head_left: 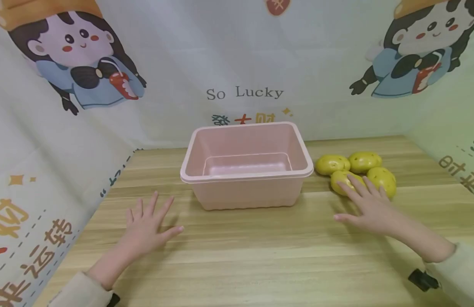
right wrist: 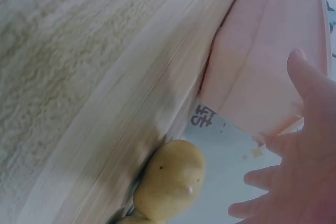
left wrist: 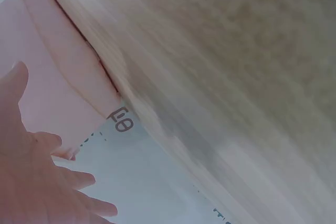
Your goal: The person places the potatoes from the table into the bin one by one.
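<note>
A pink plastic basin (head_left: 246, 192) with a pale rim stands on the wooden table, nothing inside it. To its right lie several yellow potatoes (head_left: 365, 162) in a cluster. My left hand (head_left: 146, 226) hovers with spread fingers over the table, left of the basin's front. With fingers spread as well, my right hand (head_left: 371, 209) reaches over the table, its fingertips overlapping the nearest potatoes in the head view. In the right wrist view one potato (right wrist: 170, 179) sits below the fingers, and nothing is gripped.
The wooden table (head_left: 237, 256) carries the basin and potatoes. A printed cloth (head_left: 175, 51) with cartoon figures and lettering hangs behind it and along both sides. A black strap piece (head_left: 423, 280) shows at the right cuff.
</note>
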The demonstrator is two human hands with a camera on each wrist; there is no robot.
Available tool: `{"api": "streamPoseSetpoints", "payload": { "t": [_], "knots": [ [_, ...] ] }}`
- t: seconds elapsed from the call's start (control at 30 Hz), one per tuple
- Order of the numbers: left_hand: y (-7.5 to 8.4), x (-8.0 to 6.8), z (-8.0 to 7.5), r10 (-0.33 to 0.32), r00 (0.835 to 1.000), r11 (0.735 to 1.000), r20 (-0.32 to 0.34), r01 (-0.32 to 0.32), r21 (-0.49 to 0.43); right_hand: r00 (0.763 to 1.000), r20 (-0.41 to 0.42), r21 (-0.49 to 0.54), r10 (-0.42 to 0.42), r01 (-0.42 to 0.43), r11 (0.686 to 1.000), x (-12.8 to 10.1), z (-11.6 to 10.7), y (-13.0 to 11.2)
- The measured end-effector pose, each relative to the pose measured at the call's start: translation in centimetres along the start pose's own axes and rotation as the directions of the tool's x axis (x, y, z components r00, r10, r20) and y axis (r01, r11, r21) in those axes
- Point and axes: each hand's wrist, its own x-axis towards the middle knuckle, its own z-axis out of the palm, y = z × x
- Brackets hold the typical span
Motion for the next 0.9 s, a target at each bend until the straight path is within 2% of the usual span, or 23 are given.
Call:
{"api": "streamPoseSetpoints", "payload": {
  "t": [0.3, 0.4, 0.53, 0.63, 0.77, 0.9],
  "knots": [
    [-0.1, 0.4, -0.9, 0.002, 0.999, 1.000, -0.044, -0.002, -0.007, 1.000, -0.006, -0.010, -0.012, 0.012, 1.000, 0.1, 0.0, 0.1],
    [0.1, 0.7, -1.4, 0.024, 0.995, 1.000, -0.100, -0.026, -0.015, 1.000, -0.019, -0.013, -0.016, 0.015, 1.000, 0.1, 0.1, 0.3],
    [0.4, 1.3, -1.9, 0.073, 0.978, 0.997, -0.196, -0.078, -0.017, 1.000, -0.026, -0.007, -0.012, 0.012, 1.000, 0.2, 0.0, 0.7],
    [0.7, 1.8, -2.2, 0.090, 0.968, 0.993, -0.235, -0.106, -0.056, 1.000, -0.026, 0.002, -0.011, 0.011, 1.000, 0.4, -0.1, 1.0],
    [1.3, 2.3, -2.9, 0.041, 0.977, 0.984, -0.209, -0.075, -0.161, 0.998, -0.053, 0.026, -0.028, 0.029, 0.999, 0.9, 0.0, 1.9],
    [1.8, 2.7, -3.3, -0.015, 0.987, 0.964, -0.163, -0.029, -0.265, 0.997, -0.078, 0.068, -0.027, 0.032, 0.997, 1.6, 0.0, 3.0]
  ]
}}
